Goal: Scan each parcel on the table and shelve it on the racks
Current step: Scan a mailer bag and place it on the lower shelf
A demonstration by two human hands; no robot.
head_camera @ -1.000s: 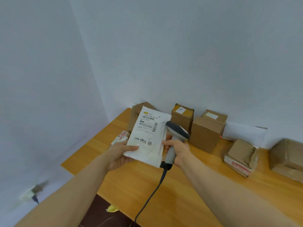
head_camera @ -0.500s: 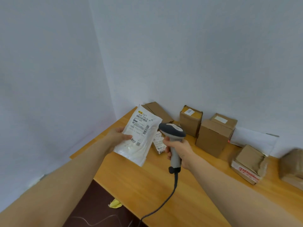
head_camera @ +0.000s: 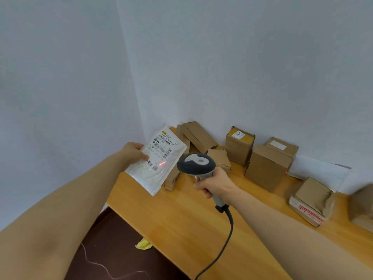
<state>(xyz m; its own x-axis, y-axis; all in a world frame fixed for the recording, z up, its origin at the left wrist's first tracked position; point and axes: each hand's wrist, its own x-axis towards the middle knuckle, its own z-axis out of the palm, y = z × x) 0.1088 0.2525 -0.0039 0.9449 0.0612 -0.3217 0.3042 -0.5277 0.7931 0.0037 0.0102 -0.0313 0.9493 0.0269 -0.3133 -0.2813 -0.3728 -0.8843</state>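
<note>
My left hand [head_camera: 132, 153] holds a flat white mailer parcel [head_camera: 156, 161] by its left edge, above the table's left end, label side facing me. A red scan line glows on the mailer's lower right part. My right hand [head_camera: 216, 183] grips the handle of a grey barcode scanner [head_camera: 195, 163], its head just right of the mailer and aimed at it. The scanner's dark cable hangs down over the wooden table [head_camera: 181, 219].
Several brown cardboard boxes [head_camera: 266, 166] stand along the wall at the back of the table, plus a white envelope [head_camera: 314, 170] and a torn taped box [head_camera: 310, 201] at right. A dark floor with a yellow scrap [head_camera: 143, 244] lies left of the table edge.
My left hand has moved the mailer left and away from the scanner. The scanner now stands apart on the right, and a red scan line shows on the mailer.
</note>
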